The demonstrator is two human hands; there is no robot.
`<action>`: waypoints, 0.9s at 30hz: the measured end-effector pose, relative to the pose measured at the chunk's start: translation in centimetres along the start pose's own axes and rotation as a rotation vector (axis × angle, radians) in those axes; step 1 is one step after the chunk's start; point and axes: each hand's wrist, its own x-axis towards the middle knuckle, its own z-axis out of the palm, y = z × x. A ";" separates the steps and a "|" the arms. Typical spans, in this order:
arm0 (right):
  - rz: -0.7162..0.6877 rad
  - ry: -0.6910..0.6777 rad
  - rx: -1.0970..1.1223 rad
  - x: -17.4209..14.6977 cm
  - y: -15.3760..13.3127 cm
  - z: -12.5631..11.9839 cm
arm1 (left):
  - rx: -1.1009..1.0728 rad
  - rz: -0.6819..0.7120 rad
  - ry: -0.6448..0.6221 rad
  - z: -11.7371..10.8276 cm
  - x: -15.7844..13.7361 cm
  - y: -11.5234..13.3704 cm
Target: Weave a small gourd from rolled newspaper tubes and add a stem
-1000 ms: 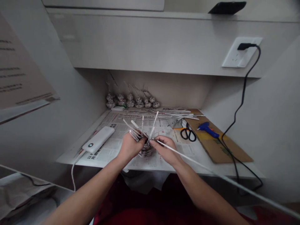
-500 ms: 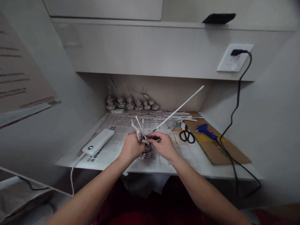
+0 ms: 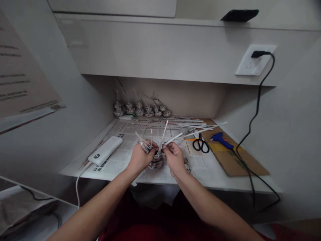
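Observation:
Between my hands, near the table's front edge, stands a small round woven piece [image 3: 156, 163] of rolled newspaper, with several paper sticks [image 3: 164, 132] spreading up from its top. Curled round its left upper side, my left hand [image 3: 141, 157] grips the weave and some stick bases; the fingertips are partly hidden. On the other side my right hand [image 3: 176, 160] is closed, thumb and forefinger pinching a paper stick [image 3: 177, 137] close to the weave. A longer pale stick [image 3: 213, 127] slants off to the right, slightly blurred.
Woven gourd shapes [image 3: 148, 111] line the back wall. Loose paper sticks [image 3: 175, 122] lie before them on newspaper [image 3: 117, 134]. Black-handled scissors [image 3: 200, 146] and a blue glue gun [image 3: 222, 140] on cardboard [image 3: 240, 164] are at right, its cable [image 3: 250, 124] hanging. A white power bank [image 3: 106, 150] lies left.
The long pale stick has swung down from a steep slant to nearly level on the right. My right hand has turned and shifted slightly right, and the upright sticks have spread apart.

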 end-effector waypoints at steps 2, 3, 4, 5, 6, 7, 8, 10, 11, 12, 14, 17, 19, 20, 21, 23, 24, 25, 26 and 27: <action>0.028 0.032 0.026 -0.1 -0.2 0.2 | -0.009 0.016 -0.010 0.0 0.0 0.0; 0.035 0.049 0.033 -0.2 -0.3 0.3 | -0.014 0.022 -0.019 -0.1 0.0 0.0; 0.038 0.063 0.034 -0.1 -0.4 0.3 | -0.018 0.027 -0.028 -0.1 0.1 0.0; 0.040 0.074 0.030 -0.1 -0.5 0.3 | -0.020 0.032 -0.041 -0.1 0.1 0.0; 0.044 0.077 0.019 0.0 -0.5 0.3 | -0.018 0.039 -0.051 -0.2 0.1 0.0; 0.050 0.075 0.004 0.1 -0.6 0.3 | -0.013 0.046 -0.057 -0.2 0.1 0.1; 0.060 0.072 -0.011 0.2 -0.7 0.2 | -0.005 0.053 -0.061 -0.2 0.0 0.1; 0.079 0.065 -0.025 0.3 -0.9 0.2 | 0.014 0.066 -0.068 -0.2 0.0 0.2; 0.079 0.066 -0.019 0.3 -1.0 0.2 | 0.023 0.069 -0.069 -0.2 0.0 0.2; 0.068 0.070 -0.006 0.2 -1.1 0.2 | 0.029 0.068 -0.066 -0.2 -0.1 0.3; 0.025 0.074 0.030 0.0 -1.1 0.2 | 0.034 0.069 -0.061 -0.2 -0.1 0.3; 0.009 0.028 0.084 -0.2 -0.9 0.1 | 0.020 0.096 -0.059 -0.2 -0.2 0.2; 0.050 -0.014 0.118 -0.2 -0.7 -0.1 | 0.000 0.112 -0.052 -0.2 -0.3 0.1; 0.064 -0.022 0.128 -0.1 -0.6 -0.2 | -0.008 0.113 -0.043 -0.2 -0.3 0.0; 0.066 -0.022 0.127 -0.1 -0.5 -0.3 | -0.013 0.110 -0.038 -0.2 -0.3 0.0; 0.035 -0.021 0.083 -0.1 -0.4 -0.5 | -0.014 0.101 -0.035 -0.1 -0.4 -0.2; 0.015 -0.026 0.047 -0.2 -0.4 -0.6 | -0.010 0.101 -0.035 -0.1 -0.4 -0.2; -0.004 -0.033 0.007 -0.3 -0.4 -0.7 | -0.004 0.105 -0.035 -0.1 -0.5 -0.2; -0.022 -0.041 -0.036 -0.4 -0.4 -0.8 | 0.005 0.113 -0.038 -0.1 -0.5 -0.2; -0.042 -0.043 -0.082 -0.4 -0.4 -0.9 | 0.018 0.125 -0.041 -0.1 -0.5 -0.1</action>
